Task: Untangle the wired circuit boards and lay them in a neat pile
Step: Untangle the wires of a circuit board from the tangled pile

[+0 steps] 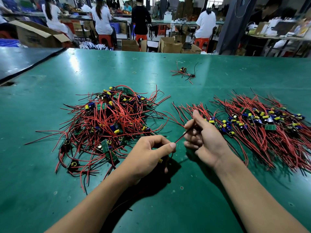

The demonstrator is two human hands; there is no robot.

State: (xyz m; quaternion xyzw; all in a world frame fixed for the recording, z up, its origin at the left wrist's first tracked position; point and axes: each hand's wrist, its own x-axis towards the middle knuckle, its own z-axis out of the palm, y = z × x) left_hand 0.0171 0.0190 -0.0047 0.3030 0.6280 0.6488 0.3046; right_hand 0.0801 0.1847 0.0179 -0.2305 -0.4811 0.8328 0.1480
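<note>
A tangled heap of small green circuit boards [111, 121] with red and black wires lies left of centre on the green table [168, 199]. To the right, a flatter pile of boards [259, 121] has its wires lying roughly parallel. My left hand [148, 157] grips one board, whose yellow capacitor shows under the palm, and pinches its red wire. My right hand [202, 137] pinches the same board's wires [180, 138] a little farther along, between thumb and forefinger. The wires stretch taut between both hands.
A stray wired board [184, 72] and a small rubber band [134, 72] lie farther back on the table. A dark mat [21, 61] covers the far left corner. Beyond the table are cardboard boxes, red stools and several people at benches.
</note>
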